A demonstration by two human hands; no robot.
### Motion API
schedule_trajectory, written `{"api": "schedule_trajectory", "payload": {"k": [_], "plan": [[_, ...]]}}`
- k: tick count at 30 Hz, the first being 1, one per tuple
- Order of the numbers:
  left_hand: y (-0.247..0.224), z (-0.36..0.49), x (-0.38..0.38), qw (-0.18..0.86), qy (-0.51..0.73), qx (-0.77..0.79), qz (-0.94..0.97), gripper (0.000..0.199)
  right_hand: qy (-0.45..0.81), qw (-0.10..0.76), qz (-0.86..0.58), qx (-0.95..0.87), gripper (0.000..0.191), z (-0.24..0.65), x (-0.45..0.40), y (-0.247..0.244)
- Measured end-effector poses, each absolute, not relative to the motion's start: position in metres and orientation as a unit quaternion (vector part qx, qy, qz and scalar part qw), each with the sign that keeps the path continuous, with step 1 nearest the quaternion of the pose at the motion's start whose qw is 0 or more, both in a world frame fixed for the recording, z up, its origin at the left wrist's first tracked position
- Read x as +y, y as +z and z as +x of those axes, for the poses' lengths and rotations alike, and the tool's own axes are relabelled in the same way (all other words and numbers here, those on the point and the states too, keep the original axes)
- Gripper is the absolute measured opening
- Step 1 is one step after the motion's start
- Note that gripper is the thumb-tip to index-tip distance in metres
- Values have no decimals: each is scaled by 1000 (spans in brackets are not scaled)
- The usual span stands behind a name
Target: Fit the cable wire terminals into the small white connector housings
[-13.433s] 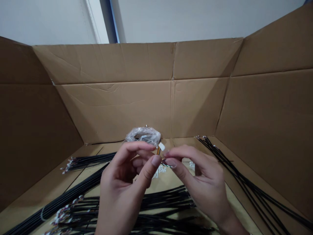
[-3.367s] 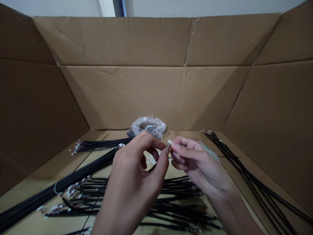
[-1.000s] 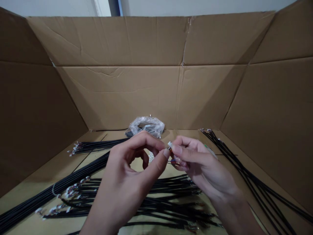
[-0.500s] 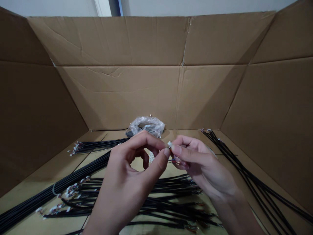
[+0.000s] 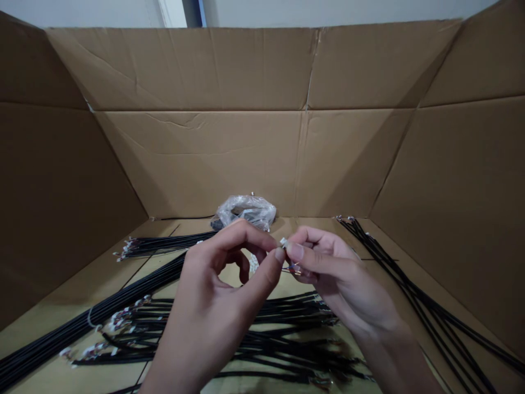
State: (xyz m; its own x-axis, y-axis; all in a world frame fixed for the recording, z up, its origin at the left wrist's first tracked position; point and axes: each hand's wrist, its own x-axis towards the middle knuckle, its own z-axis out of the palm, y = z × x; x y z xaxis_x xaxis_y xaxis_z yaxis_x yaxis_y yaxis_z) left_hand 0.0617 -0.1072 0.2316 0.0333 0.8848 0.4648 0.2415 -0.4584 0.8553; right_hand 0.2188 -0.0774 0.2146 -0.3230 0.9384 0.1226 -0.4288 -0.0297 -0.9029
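While the head camera is looking forward and down into an open cardboard box [image 5: 197, 164], the person's two hands are working close together above the middle of its floor. The left hand [image 5: 209, 312] is clamping its grip on a small white connector [image 5: 283, 242], which is poking up just past the fingertips. The right hand [image 5: 334, 279] is pinching thin coloured wires [image 5: 294, 268] in a tight grip, so the two hands are almost touching. Small white pieces [image 5: 254, 264] are showing through the gap in the left hand. A plastic bag [image 5: 245, 212] is sitting against the far wall, near its middle. One black cable bundle [image 5: 164, 244] is lying toward the far left corner, a long black bundle [image 5: 94, 306] is running to the near left edge, a loose black pile [image 5: 287, 345] is spreading beneath the hands, and a black cable group [image 5: 402, 279] is stretching from the far right corner along the right wall.
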Motion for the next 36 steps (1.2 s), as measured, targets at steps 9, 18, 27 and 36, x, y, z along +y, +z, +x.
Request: {"api": "schedule_trajectory", "payload": {"k": [9,18,27,36], "plan": [[232,59,-110,294,540,432,659,17,663,516,-272,-469,31,217,-77,216],[233,59,-111,293,541,435,657,15,664,514,-273,-469,30,218,-77,215],[232,56,-111,304,545,427,654,15,660,515,-274,-473,31,218,-78,214],[233,60,-111,295,534,437,661,16,661,514,-279,-470,32,217,-77,215]]}}
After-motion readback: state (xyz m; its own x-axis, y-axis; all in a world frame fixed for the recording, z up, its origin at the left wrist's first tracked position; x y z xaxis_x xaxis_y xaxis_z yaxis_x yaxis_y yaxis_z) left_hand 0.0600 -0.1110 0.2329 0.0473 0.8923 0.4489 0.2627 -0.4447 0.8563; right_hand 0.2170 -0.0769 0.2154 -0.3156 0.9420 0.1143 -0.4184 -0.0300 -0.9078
